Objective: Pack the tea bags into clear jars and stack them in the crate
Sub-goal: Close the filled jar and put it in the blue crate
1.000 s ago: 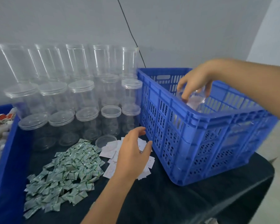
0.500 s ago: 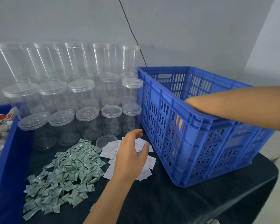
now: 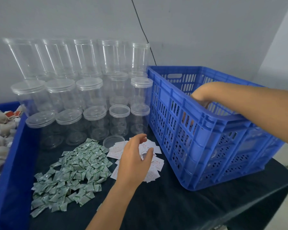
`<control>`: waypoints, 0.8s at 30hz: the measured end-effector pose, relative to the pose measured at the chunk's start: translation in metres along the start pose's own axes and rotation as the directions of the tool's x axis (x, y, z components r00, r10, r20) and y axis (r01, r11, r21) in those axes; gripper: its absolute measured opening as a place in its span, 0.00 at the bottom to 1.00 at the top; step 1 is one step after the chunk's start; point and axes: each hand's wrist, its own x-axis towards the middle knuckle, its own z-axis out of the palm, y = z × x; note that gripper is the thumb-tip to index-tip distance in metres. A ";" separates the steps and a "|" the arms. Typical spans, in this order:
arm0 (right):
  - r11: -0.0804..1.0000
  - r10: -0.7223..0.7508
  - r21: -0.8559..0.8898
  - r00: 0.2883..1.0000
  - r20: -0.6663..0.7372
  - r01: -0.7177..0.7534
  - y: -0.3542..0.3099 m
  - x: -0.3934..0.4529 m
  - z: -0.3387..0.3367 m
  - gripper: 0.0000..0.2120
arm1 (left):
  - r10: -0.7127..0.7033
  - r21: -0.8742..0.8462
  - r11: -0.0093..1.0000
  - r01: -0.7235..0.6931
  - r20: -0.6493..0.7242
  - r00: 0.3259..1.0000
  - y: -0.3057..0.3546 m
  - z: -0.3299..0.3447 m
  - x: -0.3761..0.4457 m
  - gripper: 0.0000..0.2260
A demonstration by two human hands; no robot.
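right hand in the crate — grip hidden, perhaps empty — left hand hovers slack.

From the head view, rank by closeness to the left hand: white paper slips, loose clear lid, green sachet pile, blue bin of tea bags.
1. White paper slips, under the left hand.
2. Loose clear round lid, just behind-left.
3. Green foil sachet pile, left.
4. Blue bin of tea bags, far left edge.

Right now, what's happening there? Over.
Left hand open over white slips. Right hand down inside blue crate, grip hidden. Nothing blocking.
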 end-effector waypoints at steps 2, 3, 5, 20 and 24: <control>0.999 -0.049 0.019 0.999 -0.012 0.049 0.001 -0.013 -0.016 0.05 | -0.008 0.007 1.000 0.008 0.000 1.000 -0.002 -0.002 -0.002 0.16; 0.998 -0.046 0.031 0.995 -0.084 0.049 0.002 -0.021 -0.027 0.05 | -0.012 0.009 1.000 0.012 -0.003 1.000 -0.003 -0.003 -0.002 0.16; 0.991 -0.037 0.112 0.959 -0.280 0.071 0.000 -0.036 -0.050 0.05 | -0.018 0.018 1.000 0.018 -0.015 1.000 -0.004 -0.007 -0.001 0.17; 0.982 -0.015 0.132 0.756 -0.655 0.134 -0.140 0.058 -0.091 0.35 | -0.035 0.023 0.999 0.038 -0.132 0.991 -0.013 -0.051 0.009 0.15; 0.988 0.071 0.151 0.800 -0.595 0.025 -0.141 0.085 -0.082 0.40 | -0.034 0.056 0.997 0.044 -0.156 0.987 -0.018 -0.067 0.008 0.16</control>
